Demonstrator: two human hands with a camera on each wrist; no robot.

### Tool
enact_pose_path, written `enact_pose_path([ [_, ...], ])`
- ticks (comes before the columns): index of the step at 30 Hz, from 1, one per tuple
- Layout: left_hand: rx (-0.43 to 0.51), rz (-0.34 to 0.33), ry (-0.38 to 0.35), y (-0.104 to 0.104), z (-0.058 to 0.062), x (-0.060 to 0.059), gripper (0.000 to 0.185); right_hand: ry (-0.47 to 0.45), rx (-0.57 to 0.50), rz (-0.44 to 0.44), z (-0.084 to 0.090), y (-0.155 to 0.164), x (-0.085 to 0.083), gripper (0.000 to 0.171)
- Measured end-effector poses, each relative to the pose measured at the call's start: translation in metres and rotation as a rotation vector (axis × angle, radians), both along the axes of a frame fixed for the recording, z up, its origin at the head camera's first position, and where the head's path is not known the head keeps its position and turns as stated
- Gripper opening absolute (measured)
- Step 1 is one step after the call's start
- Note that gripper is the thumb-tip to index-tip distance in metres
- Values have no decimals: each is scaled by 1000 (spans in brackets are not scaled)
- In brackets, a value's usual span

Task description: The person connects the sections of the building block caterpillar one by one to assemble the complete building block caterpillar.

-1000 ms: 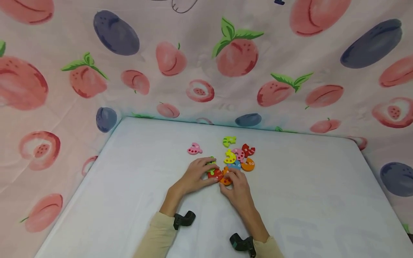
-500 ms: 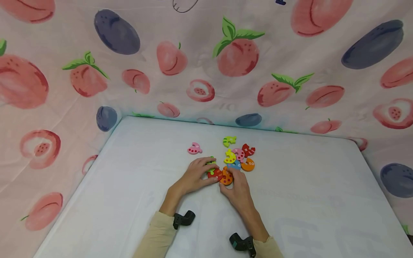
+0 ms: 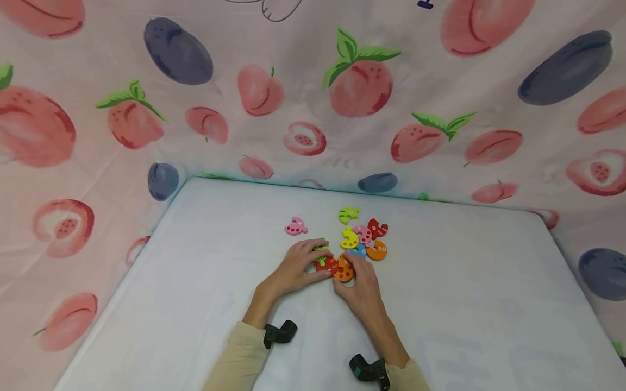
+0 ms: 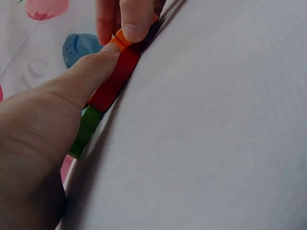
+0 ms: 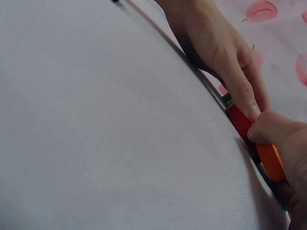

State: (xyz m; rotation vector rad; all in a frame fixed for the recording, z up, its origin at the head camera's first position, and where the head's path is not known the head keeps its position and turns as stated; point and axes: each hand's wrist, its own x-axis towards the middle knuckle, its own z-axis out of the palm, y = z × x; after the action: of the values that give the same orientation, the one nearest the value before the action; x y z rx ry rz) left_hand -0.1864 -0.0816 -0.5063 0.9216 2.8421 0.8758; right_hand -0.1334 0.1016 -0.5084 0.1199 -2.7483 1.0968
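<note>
In the head view my left hand (image 3: 292, 266) spans a red puzzle piece (image 3: 326, 264) and a green one (image 3: 320, 251), gripping the red one between thumb and fingers. My right hand (image 3: 361, 285) pinches an orange spotted puzzle piece (image 3: 345, 270), which lies against the red piece's right side. From the left wrist, the red piece's edge (image 4: 117, 79) shows under my left thumb, with the green piece (image 4: 87, 130) touching it. In the right wrist view my right thumb presses by the orange piece (image 5: 271, 162). Fingers hide parts of these pieces.
Beyond my right hand lie blue (image 3: 357, 250), yellow (image 3: 349, 238), pink (image 3: 362, 234), red (image 3: 377, 228) and orange numbered pieces (image 3: 376, 251), close together. A striped green piece (image 3: 348, 215) lies farther back, a pink one (image 3: 295, 226) to the left. Fruit-print cloth (image 3: 303, 98) rises behind the white table (image 3: 489, 282).
The right index finger has drawn back from over the orange piece, so more of its spotted face shows. The left hand stays in place, and the other pieces lie as before.
</note>
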Motion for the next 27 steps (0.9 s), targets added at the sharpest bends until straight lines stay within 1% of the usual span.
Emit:
enact_pose_path([
  [3, -9, -6, 6, 1, -1, -1, 43, 19, -18, 16, -1, 1, -1, 55],
  [7, -14, 2, 16, 2, -1, -3, 43, 58, -42, 35, -2, 2, -3, 53],
  [16, 5, 4, -8, 3, -1, -2, 43, -12, -74, -7, -4, 2, -1, 55],
  [24, 1, 8, -13, 2, -3, -2, 43, 2, -62, 12, -4, 2, 1, 57],
  [27, 17, 13, -9, 2, -3, -2, 42, 15, -57, 21, -3, 1, 2, 58],
])
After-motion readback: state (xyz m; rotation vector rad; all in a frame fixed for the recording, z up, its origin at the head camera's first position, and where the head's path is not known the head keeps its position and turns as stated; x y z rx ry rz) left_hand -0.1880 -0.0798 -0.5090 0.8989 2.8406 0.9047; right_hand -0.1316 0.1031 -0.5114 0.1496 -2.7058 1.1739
